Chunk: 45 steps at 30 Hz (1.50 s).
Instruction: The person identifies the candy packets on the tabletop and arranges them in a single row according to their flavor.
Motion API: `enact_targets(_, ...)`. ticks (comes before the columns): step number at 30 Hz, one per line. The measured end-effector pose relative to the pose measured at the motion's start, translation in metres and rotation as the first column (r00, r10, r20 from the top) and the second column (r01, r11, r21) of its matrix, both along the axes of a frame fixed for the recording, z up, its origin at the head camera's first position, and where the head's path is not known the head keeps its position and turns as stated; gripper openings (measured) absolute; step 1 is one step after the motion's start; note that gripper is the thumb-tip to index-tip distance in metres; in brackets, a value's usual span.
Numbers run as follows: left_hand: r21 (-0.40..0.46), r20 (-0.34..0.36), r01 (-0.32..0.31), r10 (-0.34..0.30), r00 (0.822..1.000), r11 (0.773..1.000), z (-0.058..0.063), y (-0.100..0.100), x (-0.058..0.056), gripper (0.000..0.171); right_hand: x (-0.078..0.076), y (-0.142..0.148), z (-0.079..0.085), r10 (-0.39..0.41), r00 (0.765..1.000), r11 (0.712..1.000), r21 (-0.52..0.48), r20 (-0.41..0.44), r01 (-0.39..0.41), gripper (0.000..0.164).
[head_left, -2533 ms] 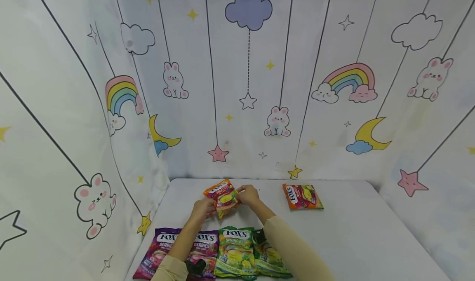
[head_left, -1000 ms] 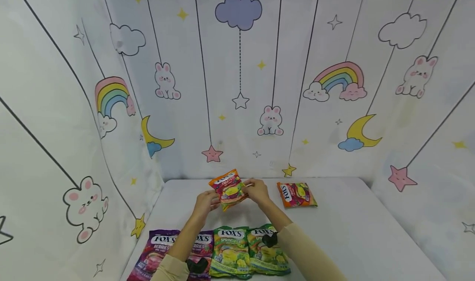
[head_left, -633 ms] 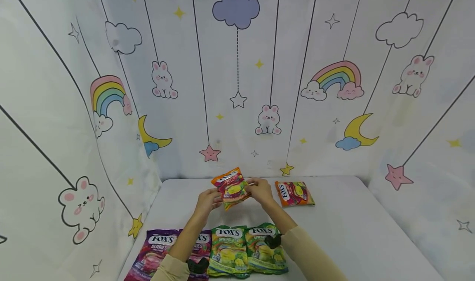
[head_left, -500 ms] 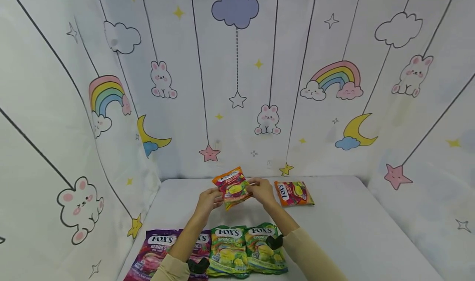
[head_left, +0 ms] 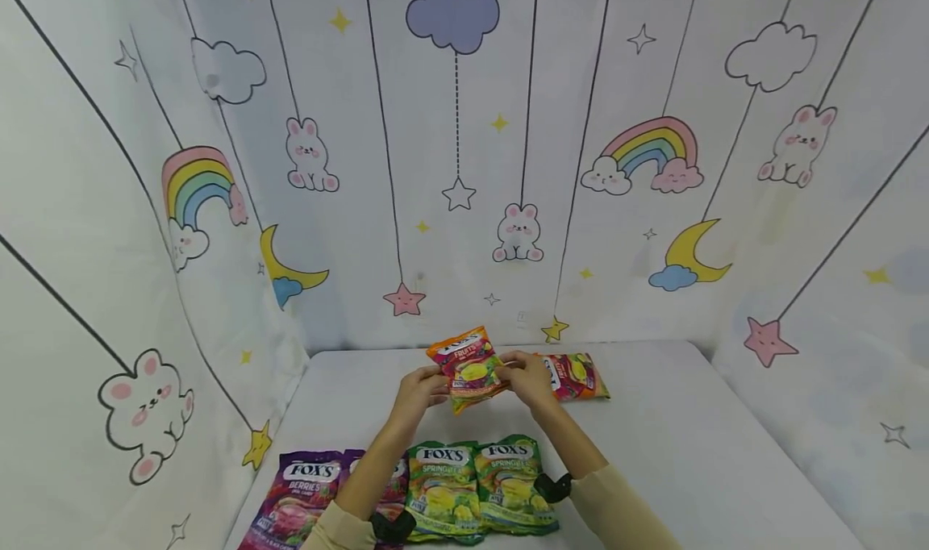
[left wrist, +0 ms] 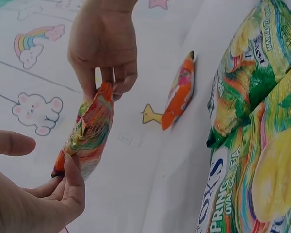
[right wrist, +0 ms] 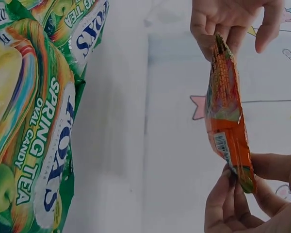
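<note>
Both hands hold an orange and red Fox's Fruits candy bag [head_left: 472,374] up in front of me, tilted, over the far part of the table. My left hand [head_left: 421,393] has its fingers on the bag's left edge; the left wrist view shows the thumb [left wrist: 14,143] apart from it. My right hand [head_left: 530,381] pinches the right edge between thumb and fingers, plain in the right wrist view. A second Fox's Fruits bag [head_left: 581,377] lies behind the right hand, partly hidden by it in the head view.
Near the front lie two purple Berries bags [head_left: 301,493], partly covered by the left arm, and two green Spring Tea bags [head_left: 444,493] side by side. The white table [head_left: 697,453] extends to the right. Printed cloth walls [head_left: 464,131] stand behind and beside it.
The held bag has risen and moved rightward with both hands, nearer the other Fruits bag, which the right hand now partly covers. The head view has turned slightly right.
</note>
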<state>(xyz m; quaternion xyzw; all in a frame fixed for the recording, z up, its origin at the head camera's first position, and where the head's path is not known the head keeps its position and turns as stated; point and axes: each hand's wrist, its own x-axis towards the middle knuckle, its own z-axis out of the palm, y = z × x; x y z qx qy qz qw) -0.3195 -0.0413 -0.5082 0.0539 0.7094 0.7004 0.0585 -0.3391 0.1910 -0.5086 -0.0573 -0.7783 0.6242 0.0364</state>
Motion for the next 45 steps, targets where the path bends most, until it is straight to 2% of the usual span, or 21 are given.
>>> enact_targets(5,-0.003,-0.020,0.026,-0.026,0.999,1.000,0.001,0.007,0.004,0.053,0.008,0.008,0.002,-0.028,1.000,0.999,0.039,-0.005,0.028,0.020)
enact_targets(13,0.003,-0.029,0.064,-0.064,0.998,0.998,0.000,0.016,0.007,0.053,0.018,0.020,-0.002,-0.056,0.998,0.998,0.034,-0.006,0.056,0.022)
enact_targets(19,0.000,-0.040,0.085,-0.085,0.996,0.996,0.006,0.024,0.015,0.053,0.027,0.027,-0.002,-0.075,0.997,0.997,0.028,-0.005,0.075,0.023)
enact_targets(31,-0.008,-0.041,0.143,-0.143,0.989,0.990,0.000,0.038,0.016,0.054,0.042,0.044,-0.003,-0.111,0.994,0.994,-0.010,0.013,0.111,0.029)
enact_targets(45,-0.017,-0.050,0.200,-0.200,0.978,0.980,0.002,0.051,0.025,0.054,0.061,0.062,-0.005,-0.150,0.989,0.988,0.043,-0.007,0.150,0.030)
